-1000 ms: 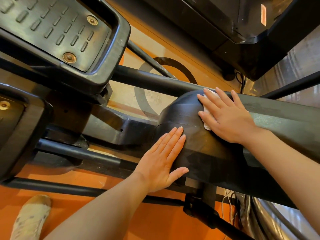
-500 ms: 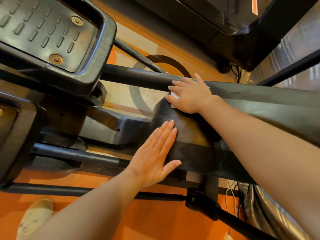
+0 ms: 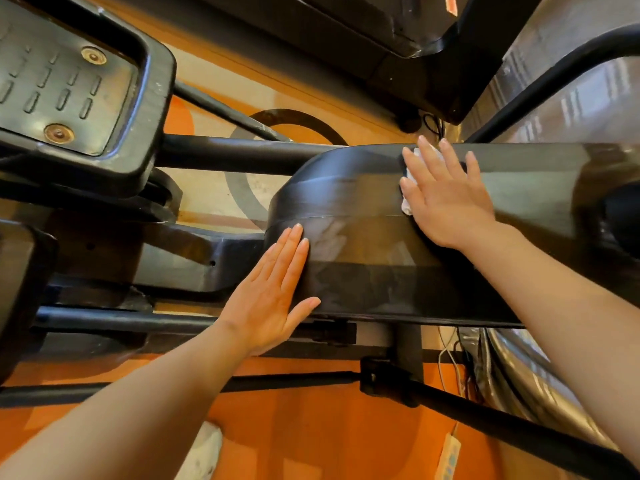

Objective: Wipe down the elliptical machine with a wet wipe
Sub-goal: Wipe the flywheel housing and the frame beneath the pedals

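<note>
Our white wet wipe [image 3: 409,188] lies on top of the elliptical's black housing [image 3: 363,202], pressed under our flat right hand [image 3: 446,199]. Our left hand [image 3: 273,292] rests open, fingers straight, on the housing's near side above the orange floor [image 3: 329,438].

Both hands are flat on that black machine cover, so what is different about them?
The right hand presses a white wipe onto the top of the black cover; the left hand has nothing under it and rests bare on the cover's near side. The right hand's fingers are spread apart, the left hand's lie close together. The right hand sits farther along the cover than the left. Both lie open and flat on the same cover.
</note>
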A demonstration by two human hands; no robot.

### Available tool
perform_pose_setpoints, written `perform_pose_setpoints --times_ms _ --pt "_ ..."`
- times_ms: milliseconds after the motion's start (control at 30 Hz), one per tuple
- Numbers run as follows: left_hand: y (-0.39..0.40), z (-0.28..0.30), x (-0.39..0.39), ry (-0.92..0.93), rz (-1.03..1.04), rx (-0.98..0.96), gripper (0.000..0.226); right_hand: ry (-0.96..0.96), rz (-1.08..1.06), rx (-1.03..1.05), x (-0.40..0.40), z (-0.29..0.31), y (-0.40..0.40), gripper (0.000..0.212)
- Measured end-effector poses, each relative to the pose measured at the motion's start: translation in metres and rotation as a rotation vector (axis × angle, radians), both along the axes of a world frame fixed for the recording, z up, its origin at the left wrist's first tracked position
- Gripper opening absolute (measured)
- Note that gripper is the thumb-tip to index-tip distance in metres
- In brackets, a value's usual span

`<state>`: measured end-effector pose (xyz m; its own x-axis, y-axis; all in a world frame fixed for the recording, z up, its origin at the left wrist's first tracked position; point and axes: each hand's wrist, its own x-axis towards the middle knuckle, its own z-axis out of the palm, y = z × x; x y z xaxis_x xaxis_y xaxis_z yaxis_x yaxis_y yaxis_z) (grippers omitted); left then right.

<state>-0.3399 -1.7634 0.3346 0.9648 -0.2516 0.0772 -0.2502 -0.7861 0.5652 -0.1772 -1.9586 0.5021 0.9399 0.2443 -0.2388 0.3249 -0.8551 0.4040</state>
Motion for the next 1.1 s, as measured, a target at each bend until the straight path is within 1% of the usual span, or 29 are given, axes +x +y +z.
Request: perform_pose_setpoints --times_ms 133,300,433,533,667,800,933,1033,1100 --pt "0.002 0.008 0.000 0.012 -0.002 0.051 0.079 -0.041 -0.018 0.052 -0.014 0.010 -0.017 0.053" --pt "0.004 0.017 -0.001 0.027 0.000 0.007 0.080 -0.038 -0.030 0.098 -0.036 0.013 -0.030 0.053" --pt "0.004 0.021 -0.003 0.020 -0.021 0.020 0.078 -0.039 -0.024 0.132 -0.061 0.013 -0.037 0.053" --pt "0.001 0.023 -0.005 0.014 -0.037 0.028 0.078 -0.011 -0.011 0.154 -0.085 0.010 -0.039 0.057" --pt "-0.007 0.029 -0.007 0.030 -0.050 -0.028 0.077 -0.003 -0.004 0.183 -0.114 0.004 -0.043 0.055" --pt "-0.012 0.038 -0.001 -0.011 -0.140 -0.008 0.075 -0.023 -0.041 0.169 -0.139 -0.001 -0.042 0.057" --pt "-0.017 0.051 0.005 -0.046 -0.232 0.008 0.074 -0.040 -0.104 0.197 -0.158 -0.001 -0.042 0.061" --pt "-0.022 0.063 0.005 -0.060 -0.293 0.009 0.075 -0.018 -0.190 0.322 -0.166 0.004 -0.037 0.053" --pt "-0.023 0.069 0.005 -0.073 -0.337 0.045 0.076 -0.011 -0.250 0.397 -0.169 0.009 -0.030 0.050"
